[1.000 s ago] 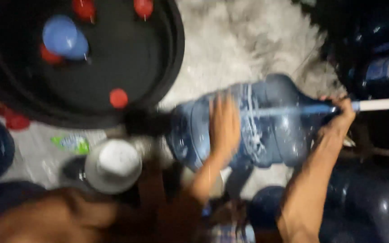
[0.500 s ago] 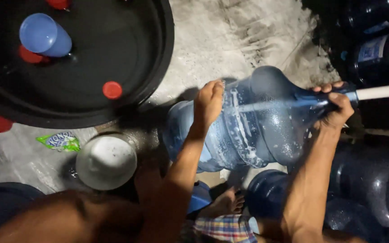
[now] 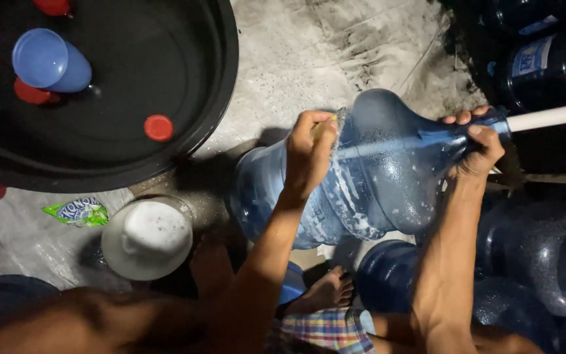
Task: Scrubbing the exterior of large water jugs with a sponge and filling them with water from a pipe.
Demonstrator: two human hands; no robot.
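Note:
A large blue water jug [image 3: 381,177] lies on its side in front of me, wet and soapy. My left hand [image 3: 309,154] presses a small yellowish sponge against the jug's body, fingers curled over it. My right hand [image 3: 476,144] grips the jug's neck, where a white pipe [image 3: 551,117] enters the mouth and runs inside as a pale rod. My bare foot [image 3: 325,292] rests on the floor below the jug.
A big black tub [image 3: 211,98] at upper left holds water, a blue cup [image 3: 50,62] and red caps [image 3: 158,127]. A white bowl of suds [image 3: 147,239] and a green sachet [image 3: 76,211] lie on the wet concrete. More dark blue jugs [image 3: 538,262] crowd the right side.
The view has steadied and closed in. My left hand has slid right along the jug's body with the sponge; my right hand keeps its grip at the neck.

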